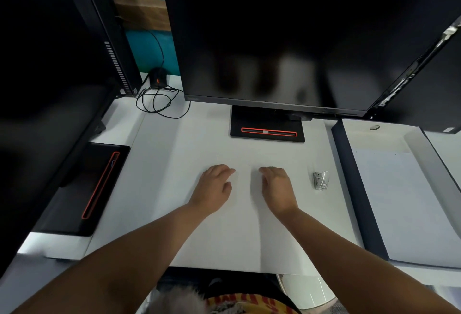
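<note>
Before the monitor (274,39) the left hand (213,189) and right hand (278,190) lie on the tabletop (174,164), fingers (224,170) loosely together, gripping nothing; a careless sweep could flick the packet (321,180) away

White desk (159,154), dark monitor (274,27) dead centre on a black stand base (267,124) with a red-orange slot; second black monitor (45,64) at left. Behind: blue wall (142,49) with a wood strip (142,12), black cable (159,104) coiled on the desk. Navy-edged white box (354,189) at right.
</note>
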`<state>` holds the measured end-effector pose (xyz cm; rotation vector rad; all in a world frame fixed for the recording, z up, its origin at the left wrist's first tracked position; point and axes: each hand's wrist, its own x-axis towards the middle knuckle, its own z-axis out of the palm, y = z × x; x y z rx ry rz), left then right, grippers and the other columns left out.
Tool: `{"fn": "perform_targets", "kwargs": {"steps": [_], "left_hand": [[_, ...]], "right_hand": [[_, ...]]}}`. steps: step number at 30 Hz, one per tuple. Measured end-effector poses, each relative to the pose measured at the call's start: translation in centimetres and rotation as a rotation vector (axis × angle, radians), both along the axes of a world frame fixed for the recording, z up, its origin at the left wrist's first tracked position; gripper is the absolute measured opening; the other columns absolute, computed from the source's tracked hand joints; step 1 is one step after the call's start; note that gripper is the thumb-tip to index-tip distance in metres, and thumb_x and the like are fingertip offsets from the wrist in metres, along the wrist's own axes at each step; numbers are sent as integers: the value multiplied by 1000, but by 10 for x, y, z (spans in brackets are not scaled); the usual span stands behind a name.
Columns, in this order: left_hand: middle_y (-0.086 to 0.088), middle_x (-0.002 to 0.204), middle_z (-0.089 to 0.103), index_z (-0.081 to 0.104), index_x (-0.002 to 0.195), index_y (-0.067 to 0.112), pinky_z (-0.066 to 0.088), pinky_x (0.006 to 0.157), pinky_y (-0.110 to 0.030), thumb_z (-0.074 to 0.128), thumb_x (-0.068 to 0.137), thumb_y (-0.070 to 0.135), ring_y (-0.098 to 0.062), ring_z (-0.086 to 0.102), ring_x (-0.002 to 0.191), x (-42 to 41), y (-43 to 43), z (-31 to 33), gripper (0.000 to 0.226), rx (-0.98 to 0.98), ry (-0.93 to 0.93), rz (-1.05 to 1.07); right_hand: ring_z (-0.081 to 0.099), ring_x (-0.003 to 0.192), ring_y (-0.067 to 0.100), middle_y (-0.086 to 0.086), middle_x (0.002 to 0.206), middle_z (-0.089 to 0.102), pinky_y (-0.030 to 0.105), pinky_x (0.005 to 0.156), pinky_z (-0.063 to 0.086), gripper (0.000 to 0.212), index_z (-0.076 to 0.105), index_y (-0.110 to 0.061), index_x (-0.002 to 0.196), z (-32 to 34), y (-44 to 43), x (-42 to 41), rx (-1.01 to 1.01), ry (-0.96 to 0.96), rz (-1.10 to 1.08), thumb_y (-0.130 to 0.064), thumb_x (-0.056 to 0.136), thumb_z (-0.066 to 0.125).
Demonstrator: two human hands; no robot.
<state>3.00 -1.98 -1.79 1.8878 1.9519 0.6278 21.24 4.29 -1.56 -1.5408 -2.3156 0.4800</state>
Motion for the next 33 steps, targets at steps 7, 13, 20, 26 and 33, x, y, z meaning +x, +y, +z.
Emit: {"fn": "perform_targets", "kwargs": {"steps": [7, 13, 20, 26, 33], "left_hand": [[-2, 150, 40, 48, 138, 11, 7, 118, -30, 45, 94, 18, -19, 23, 145, -10, -1, -9, 45, -69, 81, -21], [1, 153, 34, 46, 140, 17, -3, 117, -27, 46, 95, 23, -15, 15, 147, 0, 0, -6, 45, -77, 75, -136], [-1, 155, 29, 31, 147, 16, 1, 116, -21, 42, 99, 21, -14, 17, 146, -6, 3, -1, 50, -99, 19, -93], [8, 156, 22, 21, 150, 20, 0, 113, -17, 48, 96, 34, -9, 10, 145, -6, -1, 6, 62, -127, -27, -98], [9, 158, -2, -3, 152, 17, -12, 112, -18, 45, 95, 45, -4, -7, 145, -4, -8, 2, 79, -193, 65, -139]], "right_hand": [[62, 111, 32, 10, 117, 68, 46, 97, 48, 49, 66, -5, 116, -15, -9, 10, 49, -179, 226, 5, 70, 52], [55, 121, 33, 17, 130, 59, 43, 105, 42, 54, 54, -2, 130, -10, 7, -5, 19, -102, 188, 11, 78, 51], [7, 148, 19, 3, 159, 16, 36, 118, -1, 67, 21, -13, 150, 11, 11, -14, -176, -290, 293, 7, 87, 30], [14, 147, 20, 5, 157, 21, 26, 116, -2, 51, 23, -10, 149, -4, -20, 4, -136, -86, 338, -20, 99, 29], [-16, 146, 17, 6, 160, -12, 31, 116, -13, 92, -10, -9, 150, -6, -31, 31, -260, -271, 55, -69, 80, -9]]}}
